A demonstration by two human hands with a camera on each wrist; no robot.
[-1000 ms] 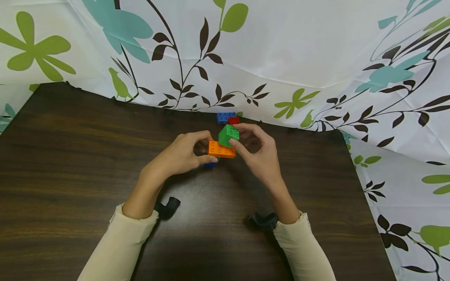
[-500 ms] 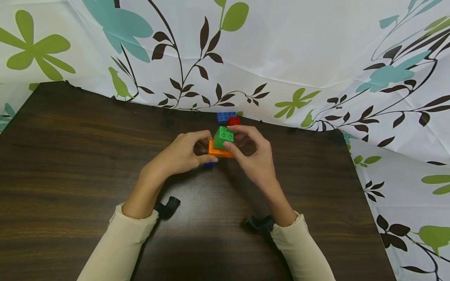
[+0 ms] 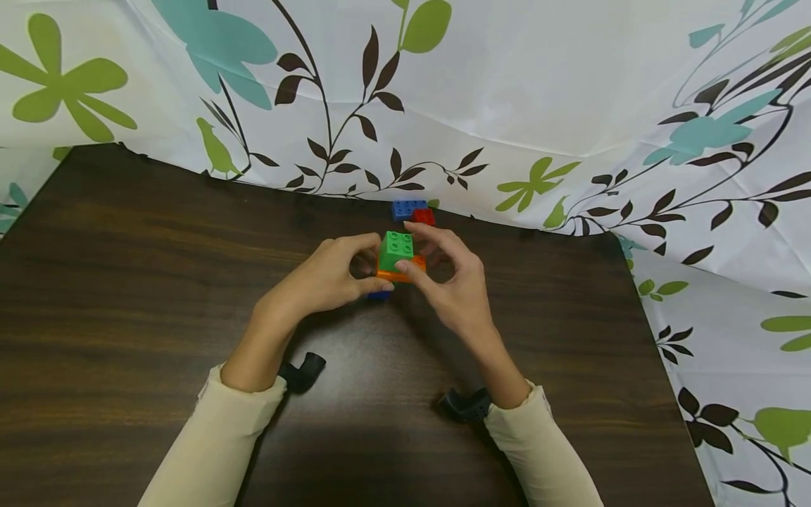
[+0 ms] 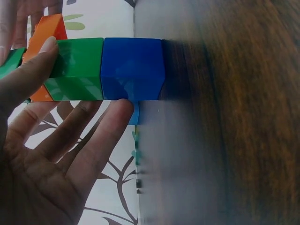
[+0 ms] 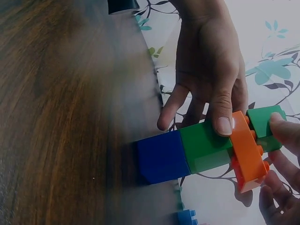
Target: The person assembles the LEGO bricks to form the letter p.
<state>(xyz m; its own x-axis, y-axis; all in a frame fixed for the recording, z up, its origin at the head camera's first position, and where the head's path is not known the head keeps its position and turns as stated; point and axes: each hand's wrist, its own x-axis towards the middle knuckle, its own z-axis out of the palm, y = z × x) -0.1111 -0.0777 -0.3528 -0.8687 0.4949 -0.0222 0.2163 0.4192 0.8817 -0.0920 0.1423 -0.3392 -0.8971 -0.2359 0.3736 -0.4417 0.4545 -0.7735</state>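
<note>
A stack of toy bricks stands upright on the table between both hands: a blue brick [image 5: 164,157] at the bottom, a green brick [image 5: 206,147] on it, and a long orange brick [image 5: 248,152] across that. My left hand [image 3: 317,274] holds the stack from the left, thumb on the lower green brick near the orange one in the left wrist view. With thumb and fingers my right hand [image 3: 459,282] pinches a second green brick [image 3: 397,243], which sits over the studs at the orange brick's left end. Some orange studs show to its right in the head view.
Behind the stack, near the table's back edge, lie a blue brick [image 3: 405,208] and a red brick [image 3: 424,216]. A white curtain [image 3: 538,70] with leaf patterns borders the dark wooden table [image 3: 127,317]. Black devices [image 3: 304,373] sit at the wrists.
My right hand has moved left with the upper green brick, from the orange brick's middle to its left end. My left hand has stayed in place on the stack.
</note>
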